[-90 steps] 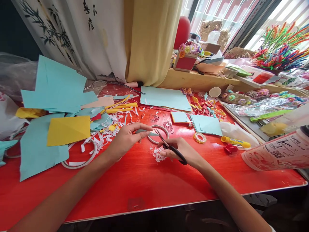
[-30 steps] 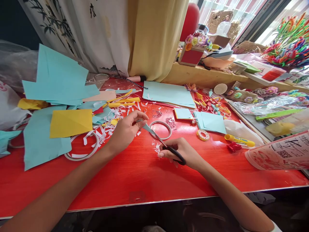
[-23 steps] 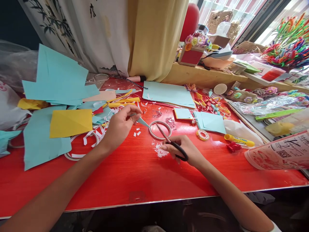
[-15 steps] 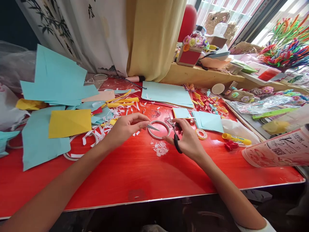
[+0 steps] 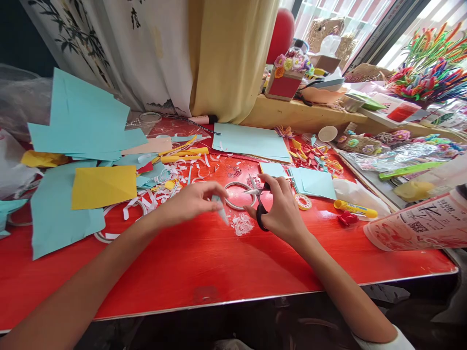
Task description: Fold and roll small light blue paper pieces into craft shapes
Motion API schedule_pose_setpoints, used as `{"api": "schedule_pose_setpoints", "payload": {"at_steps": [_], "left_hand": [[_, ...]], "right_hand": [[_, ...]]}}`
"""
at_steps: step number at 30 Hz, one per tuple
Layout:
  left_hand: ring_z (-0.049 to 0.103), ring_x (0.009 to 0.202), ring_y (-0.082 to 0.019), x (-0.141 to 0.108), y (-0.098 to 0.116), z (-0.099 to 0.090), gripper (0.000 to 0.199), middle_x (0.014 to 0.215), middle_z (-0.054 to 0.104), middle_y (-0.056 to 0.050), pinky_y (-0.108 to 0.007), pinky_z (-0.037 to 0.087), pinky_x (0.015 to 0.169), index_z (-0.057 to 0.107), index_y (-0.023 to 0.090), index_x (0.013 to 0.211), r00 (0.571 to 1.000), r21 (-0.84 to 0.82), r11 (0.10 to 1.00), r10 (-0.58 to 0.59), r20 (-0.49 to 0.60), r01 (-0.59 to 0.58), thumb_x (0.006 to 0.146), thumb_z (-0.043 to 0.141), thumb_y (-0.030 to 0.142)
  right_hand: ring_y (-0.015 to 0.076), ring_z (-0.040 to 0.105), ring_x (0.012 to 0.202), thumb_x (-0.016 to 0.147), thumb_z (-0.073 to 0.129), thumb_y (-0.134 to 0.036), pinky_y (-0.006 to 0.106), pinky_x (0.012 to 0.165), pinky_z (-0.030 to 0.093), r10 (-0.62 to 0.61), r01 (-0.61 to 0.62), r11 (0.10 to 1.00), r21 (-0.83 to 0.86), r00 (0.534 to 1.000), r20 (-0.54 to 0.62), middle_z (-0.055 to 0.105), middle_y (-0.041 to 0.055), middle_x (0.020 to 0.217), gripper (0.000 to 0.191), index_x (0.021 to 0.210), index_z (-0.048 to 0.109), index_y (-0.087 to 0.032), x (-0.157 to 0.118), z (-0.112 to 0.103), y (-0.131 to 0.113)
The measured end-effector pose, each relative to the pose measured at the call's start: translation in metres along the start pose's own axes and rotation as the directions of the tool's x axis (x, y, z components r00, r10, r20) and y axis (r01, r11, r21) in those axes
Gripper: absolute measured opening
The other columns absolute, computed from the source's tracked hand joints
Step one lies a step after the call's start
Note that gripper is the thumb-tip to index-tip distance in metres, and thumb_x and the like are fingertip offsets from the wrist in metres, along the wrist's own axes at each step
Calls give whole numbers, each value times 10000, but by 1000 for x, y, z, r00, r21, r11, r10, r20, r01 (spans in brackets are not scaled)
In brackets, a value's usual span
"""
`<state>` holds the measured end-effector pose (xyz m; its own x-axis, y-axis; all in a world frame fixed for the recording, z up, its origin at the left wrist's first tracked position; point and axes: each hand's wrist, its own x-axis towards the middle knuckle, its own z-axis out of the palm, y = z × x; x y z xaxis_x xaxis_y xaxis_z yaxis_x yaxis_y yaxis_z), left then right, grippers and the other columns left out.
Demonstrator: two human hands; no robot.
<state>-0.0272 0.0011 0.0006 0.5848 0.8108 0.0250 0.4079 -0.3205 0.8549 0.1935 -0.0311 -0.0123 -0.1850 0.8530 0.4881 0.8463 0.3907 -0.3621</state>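
My left hand (image 5: 195,200) pinches a small pale blue pointed paper piece (image 5: 221,214), blurred by motion, with its tip hanging down. In my right hand (image 5: 282,206) are black-handled scissors (image 5: 261,216), their blades parted and pointing left toward the paper. Blades and paper are apart. Beneath them on the red table lies a roll of white tape (image 5: 228,199), seen as a ring. A small heap of white paper scraps (image 5: 242,225) sits just in front of the ring.
Blue paper sheets (image 5: 65,228) and a yellow sheet (image 5: 104,187) lie at left beside white strips. A blue stack (image 5: 315,183), a small tape roll (image 5: 303,201) and a yellow glue stick (image 5: 355,209) are at right. A large cup (image 5: 419,221) stands near the right edge.
The paper piece has swung from pointing right to pointing down as my left hand turned and dropped slightly. The scissor blades have spread wider, and the view has shifted slightly.
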Motion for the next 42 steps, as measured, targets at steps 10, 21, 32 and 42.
{"api": "schedule_pose_setpoints", "payload": {"at_steps": [10,21,32,42], "left_hand": [[535,895,-176,-4,15,3,251,909,647,-29,-324,390,833,641,204,852,915,373,923,231,-331,-98,854,443,358],[517,844,-176,-4,11,12,184,856,657,-40,-335,395,832,635,177,851,889,485,817,431,-152,-313,842,475,267],[567,856,-178,-1,13,4,246,891,667,-16,-315,420,799,661,217,804,981,161,987,39,-189,-8,807,489,393],[561,884,-175,-3,6,2,199,896,663,-10,-361,383,919,677,247,857,970,268,946,215,-110,-180,783,536,367]], "right_hand": [[267,388,930,731,540,-239,414,800,390,-179,143,933,-331,981,-80,428,133,988,549,1250,392,-136,-8,6,-11],[259,378,902,748,485,-169,404,793,375,-204,171,886,-431,978,-32,425,142,1009,535,1269,369,-135,-13,8,-17],[265,377,908,760,481,-189,416,794,370,-196,165,889,-428,980,-31,427,137,1009,522,1269,370,-156,-12,7,-15],[252,376,901,767,470,-192,406,796,374,-201,175,890,-421,979,-18,425,137,1001,506,1261,375,-138,-12,8,-13]]}}
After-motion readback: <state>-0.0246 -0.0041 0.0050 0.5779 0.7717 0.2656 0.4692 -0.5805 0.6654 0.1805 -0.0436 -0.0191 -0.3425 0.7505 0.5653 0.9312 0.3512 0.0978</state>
